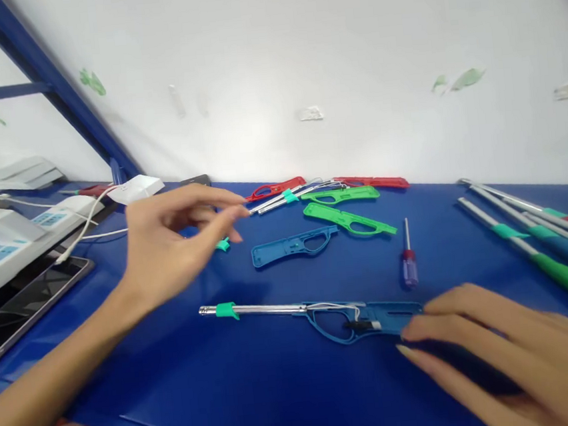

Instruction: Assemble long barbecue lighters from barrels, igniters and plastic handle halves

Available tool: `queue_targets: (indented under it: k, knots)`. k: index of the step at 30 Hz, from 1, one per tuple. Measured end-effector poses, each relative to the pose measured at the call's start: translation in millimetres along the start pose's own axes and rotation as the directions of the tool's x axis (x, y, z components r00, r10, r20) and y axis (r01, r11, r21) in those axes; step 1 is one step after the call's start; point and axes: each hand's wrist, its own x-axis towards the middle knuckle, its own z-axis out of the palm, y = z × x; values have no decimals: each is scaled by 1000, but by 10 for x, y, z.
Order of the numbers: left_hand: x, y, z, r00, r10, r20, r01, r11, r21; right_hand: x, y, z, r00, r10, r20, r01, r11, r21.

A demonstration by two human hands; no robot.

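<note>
- The left hand [181, 239] hangs raised above the left half of the blue bench [262, 402], its forearm slanting in across the front edge; the wrist is bent, fingers curled, thumb and index reaching rightward.
- Its grip is nearly closed, those two fingertips almost meeting; whether anything small sits between them I cannot tell.
- The right hand [508, 345] is low and palm down near the front edge, fingers stretched leftward, thumb lowermost.
- Its grip has fingertips touching the handle's right end; whether the thumb pinches it I cannot tell.
- That blue plastic looped handle half [394, 316] lies towards the front edge, its slim silver metal tube [268, 309] pointing left, a teal plastic clip [226, 311] near the tip.
- Between it and the back edge lie a second flat blue plastic handle half [285, 248] and a purple-handled metal screwdriver [409, 264].
</note>
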Motion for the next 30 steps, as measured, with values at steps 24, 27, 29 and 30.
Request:
queue_targets:
  k: [24,27,29,30]
  knots:
    - [-605,298,563,808,348,476,-395,919,-2,-16,73,184,987,-38,154,46,998,-48]
    - [-651,360,528,799,269,537,-360,930,69,-27,73,228,998,0,55,0,1000,0]
    - [-694,385,524,790,259,555,-372,923,99,-29,62,281,999,21,28,-21,1000,13]
    - [-715,393,528,789,255,558,-373,922,106,-36,59,305,999,19,33,-19,1000,11]
